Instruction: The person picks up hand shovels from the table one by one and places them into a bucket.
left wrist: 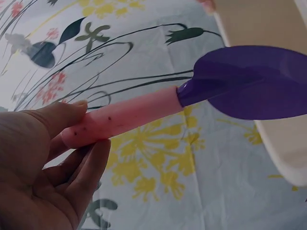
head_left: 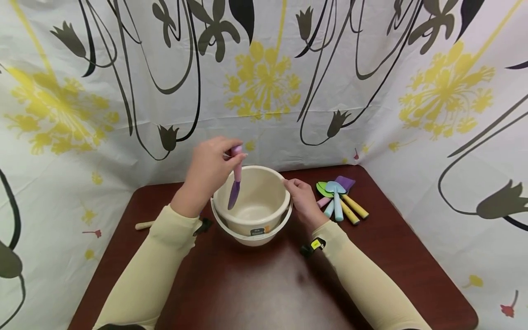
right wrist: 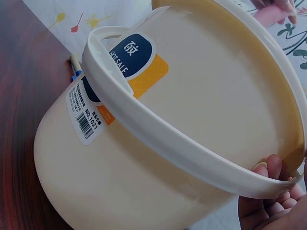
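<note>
Above the cream bucket (head_left: 255,222), my left hand (head_left: 211,161) pinches the end of a small toy trowel's pink handle between thumb and fingers. The trowel (head_left: 234,193) has a purple blade, which hangs tip down over the bucket's mouth in the head view. In the left wrist view the whole trowel (left wrist: 134,116) shows. My right hand (head_left: 303,198) grips the bucket's right side near the rim, where the white carry handle joins. The carry handle (right wrist: 177,151) lies lowered across the bucket's front, over its label (right wrist: 132,57). The bucket stands upright on the table.
Right of the bucket lies a heap of toy trowels (head_left: 336,188) with green, light blue and purple blades. A beige stick-like handle (head_left: 144,225) pokes out by my left forearm. The dark red table (head_left: 255,288) ends at a patterned curtain (head_left: 264,133) behind.
</note>
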Available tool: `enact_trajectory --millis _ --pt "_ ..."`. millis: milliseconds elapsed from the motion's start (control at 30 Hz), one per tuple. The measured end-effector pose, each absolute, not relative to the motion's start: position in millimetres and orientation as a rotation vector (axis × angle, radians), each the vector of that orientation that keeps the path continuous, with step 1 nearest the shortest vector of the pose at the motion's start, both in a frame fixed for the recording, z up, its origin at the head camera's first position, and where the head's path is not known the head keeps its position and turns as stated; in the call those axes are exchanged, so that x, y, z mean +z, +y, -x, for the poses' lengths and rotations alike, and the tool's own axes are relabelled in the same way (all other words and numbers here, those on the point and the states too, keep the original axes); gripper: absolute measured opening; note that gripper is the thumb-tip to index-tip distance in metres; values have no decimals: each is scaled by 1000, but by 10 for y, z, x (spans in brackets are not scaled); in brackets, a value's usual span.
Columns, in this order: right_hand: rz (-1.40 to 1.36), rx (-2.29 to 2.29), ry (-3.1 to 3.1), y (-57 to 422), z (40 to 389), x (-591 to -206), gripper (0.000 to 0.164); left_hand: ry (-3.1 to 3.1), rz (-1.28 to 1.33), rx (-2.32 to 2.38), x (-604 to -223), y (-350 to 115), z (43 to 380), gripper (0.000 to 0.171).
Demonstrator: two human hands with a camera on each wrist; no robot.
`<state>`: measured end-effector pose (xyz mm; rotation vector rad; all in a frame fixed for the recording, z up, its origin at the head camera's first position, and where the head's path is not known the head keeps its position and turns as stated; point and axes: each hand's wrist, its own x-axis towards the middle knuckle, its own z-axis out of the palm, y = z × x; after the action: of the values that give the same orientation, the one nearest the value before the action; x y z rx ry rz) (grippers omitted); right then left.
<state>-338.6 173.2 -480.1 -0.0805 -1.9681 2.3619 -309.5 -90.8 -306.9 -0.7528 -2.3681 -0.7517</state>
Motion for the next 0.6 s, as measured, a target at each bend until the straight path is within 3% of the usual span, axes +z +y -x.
enact_trajectory --millis 300,500,600 --pt "88 2369 -1952 1727 3366 -4810 25 -2581 841 -547 -3176 -705 3193 30" --pt "115 2368 -1970 1717 3363 -4807 26 -2593 892 -514 -3279 -638 3268 13" --pt "134 2354 -1975 1719 3361 -4804 27 -2613 926 -505 -3319 -584 3324 17"
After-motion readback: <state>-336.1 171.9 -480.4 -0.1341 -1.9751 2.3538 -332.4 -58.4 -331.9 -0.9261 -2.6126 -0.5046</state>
